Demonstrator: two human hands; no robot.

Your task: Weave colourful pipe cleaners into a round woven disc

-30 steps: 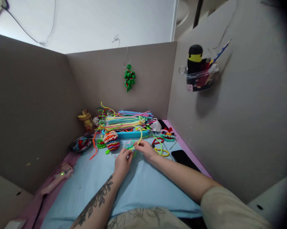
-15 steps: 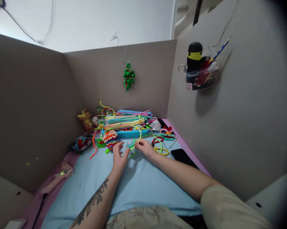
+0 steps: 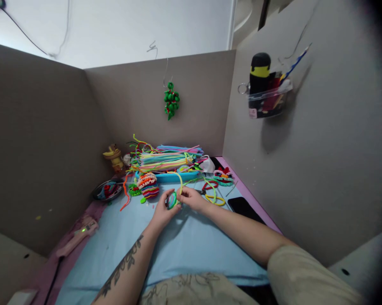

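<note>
A small coiled pipe-cleaner ring [image 3: 172,199] is pinched between the left hand [image 3: 161,214] and right hand [image 3: 192,199], both grips clamped on it, mid-tabletop. It seems light and bendable (easily deformed); best held at its rim.

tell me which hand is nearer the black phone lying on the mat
Right. The right hand is at the small coiled ring, a short way left of the black phone. The left hand holds the ring from its far side, farther from the phone.
</note>
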